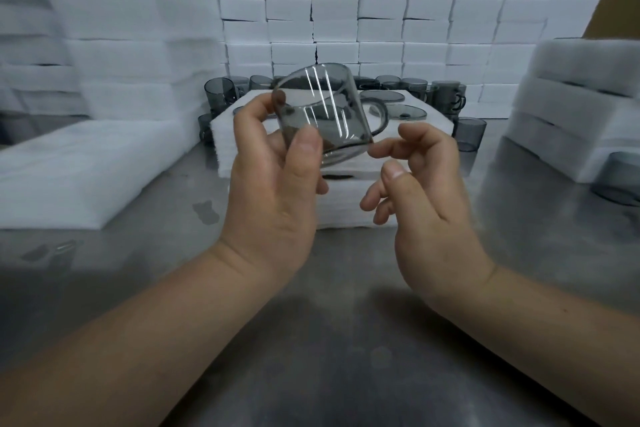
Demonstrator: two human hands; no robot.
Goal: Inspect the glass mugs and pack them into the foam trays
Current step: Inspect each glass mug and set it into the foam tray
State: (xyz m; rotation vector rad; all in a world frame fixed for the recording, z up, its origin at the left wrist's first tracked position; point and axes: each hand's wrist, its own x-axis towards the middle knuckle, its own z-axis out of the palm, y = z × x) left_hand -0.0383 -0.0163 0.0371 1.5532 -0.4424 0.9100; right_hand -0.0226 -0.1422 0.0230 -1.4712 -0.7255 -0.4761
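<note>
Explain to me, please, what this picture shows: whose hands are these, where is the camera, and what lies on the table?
There is no machine: a person works with bare hands, and one camera worn on the head looks forward and down. The left hand grips a tilted grey glass mug, held above the table. The right hand is empty, fingers loosely curled beside the mug's base. On the metal table lie white foam sheets, with more mugs behind them, before a wall of foam blocks.

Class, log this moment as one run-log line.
phase: inspect | left hand: holds tilted grey glass mug | right hand: open, near mug base
</note>
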